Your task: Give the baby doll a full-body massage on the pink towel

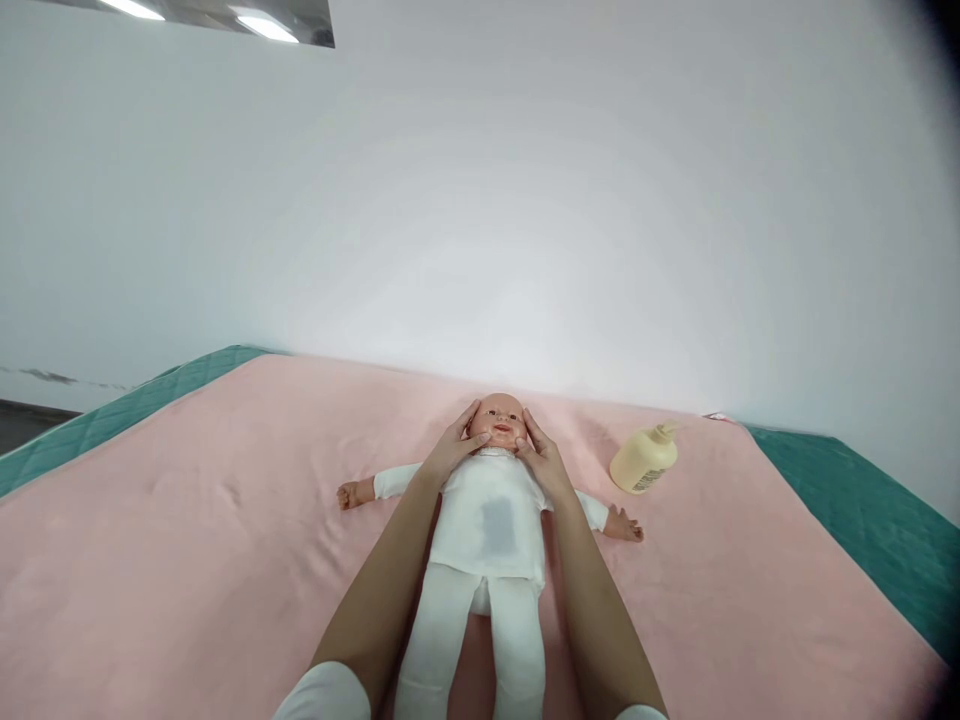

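Observation:
A baby doll (pixel 487 520) in a white top and white trousers lies on its back, arms spread out to both sides. My left hand (pixel 454 446) cups one side of its head, with the thumb on the cheek and the fingers along the temple. On the opposite side, my right hand (pixel 543 458) holds the head in the same way, its thumb near the jaw. The doll's face shows between my hands. A grey rectangular patch marks the front of the top. My forearms partly cover the doll's sleeves.
A pale yellow pump bottle (pixel 643 460) stands tilted in view to the right of the doll. Beneath them spreads a pink sheet (pixel 225 520), with a green quilted cover (pixel 862 500) showing at both sides. Behind the bed rises a white wall (pixel 480 200).

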Action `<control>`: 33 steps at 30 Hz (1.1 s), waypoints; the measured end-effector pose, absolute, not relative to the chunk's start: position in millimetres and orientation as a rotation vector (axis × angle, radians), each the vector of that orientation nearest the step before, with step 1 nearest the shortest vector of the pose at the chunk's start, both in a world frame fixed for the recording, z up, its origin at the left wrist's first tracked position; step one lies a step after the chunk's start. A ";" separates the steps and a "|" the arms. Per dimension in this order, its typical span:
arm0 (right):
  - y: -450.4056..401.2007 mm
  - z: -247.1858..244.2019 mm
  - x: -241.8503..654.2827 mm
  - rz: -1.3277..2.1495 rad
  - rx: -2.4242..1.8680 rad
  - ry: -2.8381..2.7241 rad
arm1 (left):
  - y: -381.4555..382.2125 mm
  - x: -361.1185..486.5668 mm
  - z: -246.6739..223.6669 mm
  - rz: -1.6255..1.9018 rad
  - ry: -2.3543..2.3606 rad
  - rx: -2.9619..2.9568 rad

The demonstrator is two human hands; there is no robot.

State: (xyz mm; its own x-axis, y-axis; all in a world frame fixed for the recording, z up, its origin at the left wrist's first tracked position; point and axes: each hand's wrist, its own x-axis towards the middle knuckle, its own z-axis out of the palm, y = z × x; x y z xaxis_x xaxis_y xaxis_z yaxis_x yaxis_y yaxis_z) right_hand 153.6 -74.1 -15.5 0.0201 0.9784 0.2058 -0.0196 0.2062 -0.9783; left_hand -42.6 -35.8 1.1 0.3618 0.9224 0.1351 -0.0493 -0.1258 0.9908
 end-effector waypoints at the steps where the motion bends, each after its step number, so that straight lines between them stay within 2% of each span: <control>1: -74.7 -14.7 153.6 1.052 -1.049 -1.275 | -35.8 -42.5 1.1 1.039 0.832 1.430; 10: -80.2 -4.2 145.0 0.977 -1.111 -1.296 | -38.1 -37.0 -2.5 1.016 0.891 1.387; 23: -69.1 -24.7 138.2 0.881 -1.113 -1.328 | -32.5 -30.2 -13.2 1.110 0.838 1.426; 33: -73.5 -15.5 140.7 0.847 -1.152 -1.355 | -38.1 -34.4 -0.6 1.036 0.889 1.405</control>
State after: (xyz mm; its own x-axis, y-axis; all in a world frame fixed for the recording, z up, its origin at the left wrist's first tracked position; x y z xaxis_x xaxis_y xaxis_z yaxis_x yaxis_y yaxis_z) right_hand 140.7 -73.5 -15.5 0.0865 0.9547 0.2848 0.1626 0.2685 -0.9495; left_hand -34.4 -38.1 -0.6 0.3305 0.9382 0.1031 -0.0406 -0.0950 0.9946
